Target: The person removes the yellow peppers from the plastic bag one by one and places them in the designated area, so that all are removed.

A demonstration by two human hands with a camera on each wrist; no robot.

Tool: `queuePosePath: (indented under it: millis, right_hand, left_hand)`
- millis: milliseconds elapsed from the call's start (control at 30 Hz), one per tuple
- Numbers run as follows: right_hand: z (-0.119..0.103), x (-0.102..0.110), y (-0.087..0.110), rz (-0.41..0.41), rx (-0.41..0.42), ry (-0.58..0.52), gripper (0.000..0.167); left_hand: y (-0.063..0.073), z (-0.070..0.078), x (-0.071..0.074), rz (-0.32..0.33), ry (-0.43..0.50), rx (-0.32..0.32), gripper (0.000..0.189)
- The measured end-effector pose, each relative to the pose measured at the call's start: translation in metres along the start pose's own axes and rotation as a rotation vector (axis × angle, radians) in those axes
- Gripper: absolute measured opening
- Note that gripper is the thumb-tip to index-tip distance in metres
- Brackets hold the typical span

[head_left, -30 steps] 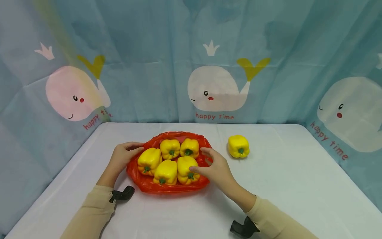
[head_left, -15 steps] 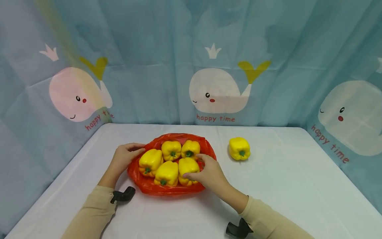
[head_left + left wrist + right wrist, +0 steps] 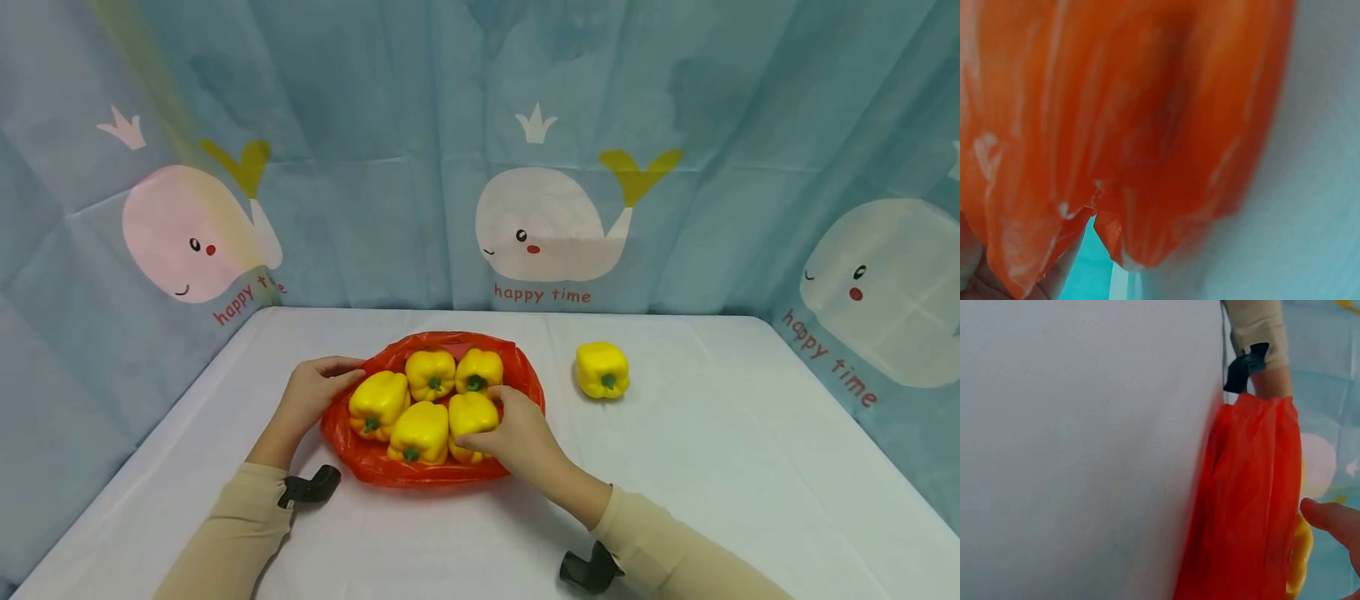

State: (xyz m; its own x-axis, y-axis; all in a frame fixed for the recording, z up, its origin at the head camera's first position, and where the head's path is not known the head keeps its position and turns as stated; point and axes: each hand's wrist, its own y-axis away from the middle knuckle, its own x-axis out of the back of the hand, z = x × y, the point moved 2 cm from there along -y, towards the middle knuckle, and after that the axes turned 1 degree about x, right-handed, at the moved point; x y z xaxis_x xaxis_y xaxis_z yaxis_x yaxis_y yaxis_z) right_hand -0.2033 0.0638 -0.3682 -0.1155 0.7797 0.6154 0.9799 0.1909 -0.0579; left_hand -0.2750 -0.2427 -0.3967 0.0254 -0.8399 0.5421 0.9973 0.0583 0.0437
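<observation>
An opened red plastic bag lies on the table with several yellow bell peppers inside, green stems toward me. My left hand holds the bag's left rim between thumb and fingers; the left wrist view is mostly filled by the bag's side. My right hand reaches over the right rim, thumb and fingers on either side of the front right bell pepper, partly covering it. In the right wrist view, the thumb shows beside a yellow pepper above the rim.
One more yellow bell pepper sits on the white-covered table to the right, behind my right hand. Blue curtains printed with whales rise along the back and sides. Black wrist mounts hang under both forearms.
My right hand has moved left and in over the bag's right side, its thumb and fingers coming around the front right pepper. The left hand keeps its place at the rim.
</observation>
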Motion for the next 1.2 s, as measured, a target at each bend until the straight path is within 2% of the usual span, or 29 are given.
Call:
queuePosePath:
  millis: [300,633,900,1200]
  right_hand:
    - [0.002,0.001,-0.004,-0.013,-0.011,0.047,0.071]
    - [-0.002,0.009,0.0,-0.002,-0.025,0.019,0.071]
    - [-0.006,0.034,0.008,0.045,-0.079,-0.036,0.069]
    - [-0.007,0.075,0.014,0.051,-0.104,-0.176,0.073]
  left_hand:
    - [-0.004,-0.001,-0.001,0.002,0.008,-0.012,0.049]
    - [-0.005,-0.002,0.0,0.004,0.007,-0.026,0.049]
    - [-0.004,-0.003,-0.001,0.01,0.012,-0.032,0.048]
    - [-0.002,-0.005,0.0,0.009,0.003,-0.03,0.048]
